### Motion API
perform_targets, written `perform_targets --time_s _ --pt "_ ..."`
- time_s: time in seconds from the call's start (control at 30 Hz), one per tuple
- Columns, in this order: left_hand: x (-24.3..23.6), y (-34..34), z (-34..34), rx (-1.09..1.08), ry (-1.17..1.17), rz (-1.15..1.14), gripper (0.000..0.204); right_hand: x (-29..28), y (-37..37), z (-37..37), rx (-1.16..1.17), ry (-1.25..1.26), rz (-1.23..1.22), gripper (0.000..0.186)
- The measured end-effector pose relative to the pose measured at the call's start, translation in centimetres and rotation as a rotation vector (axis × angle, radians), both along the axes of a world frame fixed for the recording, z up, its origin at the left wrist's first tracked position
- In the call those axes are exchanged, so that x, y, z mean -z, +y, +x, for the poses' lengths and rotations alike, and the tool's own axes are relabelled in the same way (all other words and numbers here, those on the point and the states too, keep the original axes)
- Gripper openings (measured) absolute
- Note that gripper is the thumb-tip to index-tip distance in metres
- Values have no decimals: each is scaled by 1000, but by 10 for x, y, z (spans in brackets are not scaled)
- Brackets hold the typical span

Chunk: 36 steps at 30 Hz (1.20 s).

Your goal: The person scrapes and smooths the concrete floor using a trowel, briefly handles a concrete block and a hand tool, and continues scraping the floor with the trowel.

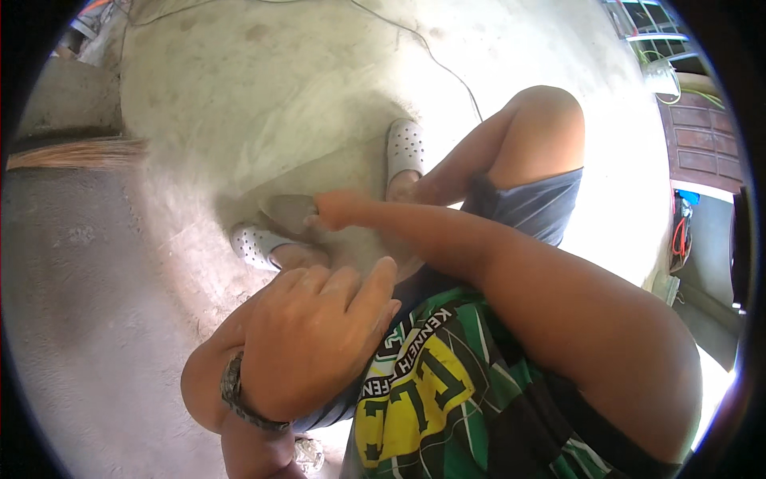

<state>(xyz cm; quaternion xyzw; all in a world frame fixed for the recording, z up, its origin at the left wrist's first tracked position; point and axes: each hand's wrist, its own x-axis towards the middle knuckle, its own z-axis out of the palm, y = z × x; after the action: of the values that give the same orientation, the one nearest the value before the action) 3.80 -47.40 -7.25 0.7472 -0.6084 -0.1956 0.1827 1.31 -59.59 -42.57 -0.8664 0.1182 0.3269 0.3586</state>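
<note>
Down by the floor between my feet, my right hand is closed round a grey-brown flat piece with a curved, lighter edge. Motion blurs both, so its exact kind is unclear. The piece is close to the concrete floor, beside my left shoe; contact cannot be made out. My left hand, with a dark bracelet at the wrist, is in front of my left knee, back of the hand upward. Its index finger stands apart from the other bent fingers, and nothing shows in it.
A broom's straw bristles lie at the left edge. My right shoe rests on the floor ahead. A thin dark cable runs across the far floor. To the right are a metal bucket and a brown panelled door or cabinet.
</note>
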Motion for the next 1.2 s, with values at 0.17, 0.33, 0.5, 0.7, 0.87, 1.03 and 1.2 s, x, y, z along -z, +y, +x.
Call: perform_targets --time_s 0.17,0.33,0.5,0.7,0.87,1.03,1.2 --pt "0 6 2 -20 15 -13 37 17 25 23 -104 -188 -74 41" --pt "3 10 11 -8 25 -40 38 0 17 62 -125 -253 -199 31" --pt "-11 23 20 53 -53 -42 38 -4 -51 83 -112 -130 -370 32" --pt "-8 28 25 45 -80 -141 37 -33 -194 69 299 -52 -549 35" --pt "-6 25 14 74 -63 -156 37 -5 -164 81 135 -82 -531 29" --pt "1 14 17 65 -72 -94 37 -1 20 79 -111 -168 -206 26" --pt "-6 7 18 -23 -2 32 36 -3 11 106 -208 -241 -254 27"
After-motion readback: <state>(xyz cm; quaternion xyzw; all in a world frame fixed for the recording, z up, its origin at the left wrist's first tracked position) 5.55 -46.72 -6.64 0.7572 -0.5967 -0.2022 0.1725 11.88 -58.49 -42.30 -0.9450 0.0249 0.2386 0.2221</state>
